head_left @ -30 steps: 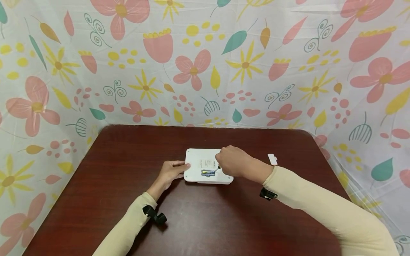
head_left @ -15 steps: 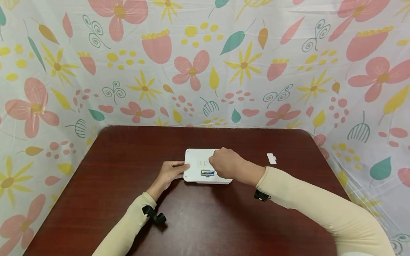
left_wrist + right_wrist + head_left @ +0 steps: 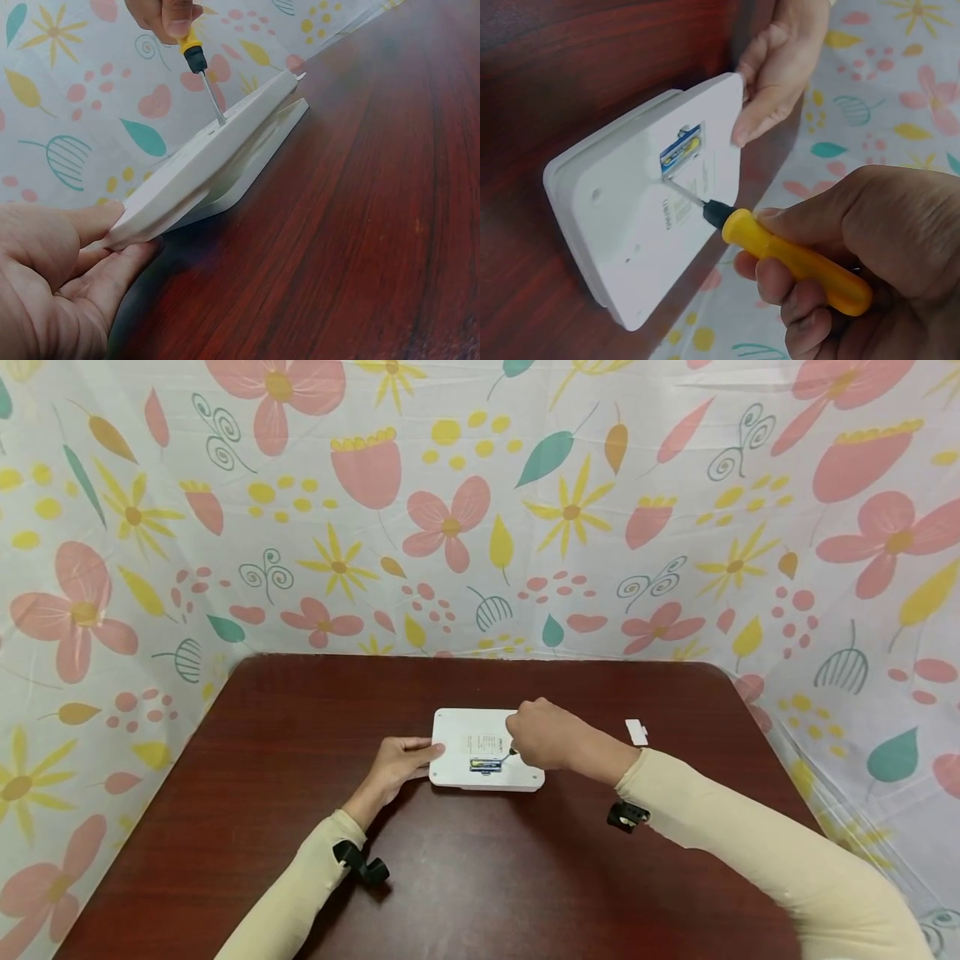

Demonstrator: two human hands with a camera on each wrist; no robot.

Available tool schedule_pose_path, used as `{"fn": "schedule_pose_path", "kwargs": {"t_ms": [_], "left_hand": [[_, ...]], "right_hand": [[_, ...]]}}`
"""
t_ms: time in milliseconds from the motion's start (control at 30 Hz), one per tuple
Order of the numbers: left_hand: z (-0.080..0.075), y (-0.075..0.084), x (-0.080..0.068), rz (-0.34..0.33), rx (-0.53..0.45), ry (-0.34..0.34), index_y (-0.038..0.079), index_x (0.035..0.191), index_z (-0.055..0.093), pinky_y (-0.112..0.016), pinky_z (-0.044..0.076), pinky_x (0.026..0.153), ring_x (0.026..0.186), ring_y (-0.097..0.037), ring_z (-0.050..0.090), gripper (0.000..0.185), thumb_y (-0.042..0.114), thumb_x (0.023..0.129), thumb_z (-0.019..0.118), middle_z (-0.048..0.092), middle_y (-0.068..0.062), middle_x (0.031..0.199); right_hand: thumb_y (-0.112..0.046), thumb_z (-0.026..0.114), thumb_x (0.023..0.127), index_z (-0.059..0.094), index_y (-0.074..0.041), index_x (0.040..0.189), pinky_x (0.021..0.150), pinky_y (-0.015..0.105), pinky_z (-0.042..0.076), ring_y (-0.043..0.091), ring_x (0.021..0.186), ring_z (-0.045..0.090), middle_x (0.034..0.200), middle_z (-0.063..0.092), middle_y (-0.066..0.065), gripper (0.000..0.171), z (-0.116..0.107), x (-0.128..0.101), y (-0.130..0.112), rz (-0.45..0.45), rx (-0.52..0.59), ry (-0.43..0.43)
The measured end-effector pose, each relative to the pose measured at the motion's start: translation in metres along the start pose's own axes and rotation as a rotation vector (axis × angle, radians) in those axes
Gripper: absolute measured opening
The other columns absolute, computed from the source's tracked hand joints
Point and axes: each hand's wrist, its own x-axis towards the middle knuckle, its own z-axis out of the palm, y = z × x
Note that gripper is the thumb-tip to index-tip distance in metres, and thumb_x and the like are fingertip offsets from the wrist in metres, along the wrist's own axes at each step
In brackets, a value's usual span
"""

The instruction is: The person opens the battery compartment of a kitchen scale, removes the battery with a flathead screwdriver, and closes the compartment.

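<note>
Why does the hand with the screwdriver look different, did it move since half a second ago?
Yes. The right hand has shifted right across the white device, away from the left hand, uncovering the battery slot.

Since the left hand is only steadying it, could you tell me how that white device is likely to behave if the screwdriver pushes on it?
The white device looks like rigid plastic, so it should not flex. It lies flat on the smooth table, so it would probably slide rather than tip; the left hand at its edge likely stops that. The screwdriver tip in the battery slot could slip.

Bright, even light; soft shadows, sharp focus.
</note>
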Motion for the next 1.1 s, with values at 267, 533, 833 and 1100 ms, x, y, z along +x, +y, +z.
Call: {"fn": "schedule_pose_path", "kwargs": {"t_ms": [267, 533, 833, 1100], "left_hand": [[-0.001, -0.002, 0.000, 0.035, 0.002, -0.011, -0.018, 0.122, 0.064, -0.038, 0.064, 0.079, 0.091, -0.024, 0.074, 0.041, 0.005, 0.091, 0.077, 0.071, -0.028, 0.112], [0.000, -0.001, 0.000, 0.008, 0.000, 0.001, -0.018, 0.121, 0.065, -0.039, 0.064, 0.080, 0.089, -0.023, 0.074, 0.038, 0.004, 0.091, 0.077, 0.071, -0.029, 0.112], [0.000, 0.000, 0.002, -0.001, 0.007, 0.000, -0.017, 0.121, 0.066, -0.038, 0.064, 0.080, 0.090, -0.022, 0.073, 0.038, 0.003, 0.091, 0.077, 0.070, -0.030, 0.115], [0.001, 0.000, 0.002, 0.002, 0.018, 0.004, -0.017, 0.119, 0.067, -0.038, 0.064, 0.078, 0.087, -0.022, 0.074, 0.037, 0.004, 0.091, 0.077, 0.071, -0.029, 0.112]], "right_hand": [[-0.012, 0.069, 0.095, 0.054, -0.011, 0.062, 0.045, 0.020, 0.027, 0.010, 0.045, 0.035, 0.050, 0.038, -0.003, 0.036, 0.009, -0.009, 0.012, 0.035, 0.086, 0.024], [-0.009, 0.070, 0.095, 0.057, -0.014, 0.057, 0.045, 0.019, 0.033, 0.007, 0.044, 0.040, 0.048, 0.043, -0.006, 0.041, 0.017, -0.015, 0.022, 0.031, 0.207, 0.088], [-0.012, 0.072, 0.095, 0.063, -0.014, 0.060, 0.048, 0.020, 0.035, 0.004, 0.049, 0.038, 0.053, 0.044, -0.010, 0.037, 0.028, -0.023, 0.034, 0.010, 0.230, 0.143], [-0.012, 0.069, 0.098, 0.056, -0.019, 0.059, 0.052, 0.019, 0.028, 0.001, 0.050, 0.026, 0.053, 0.029, -0.013, 0.042, 0.042, -0.034, 0.044, 0.005, 0.337, 0.176]]}}
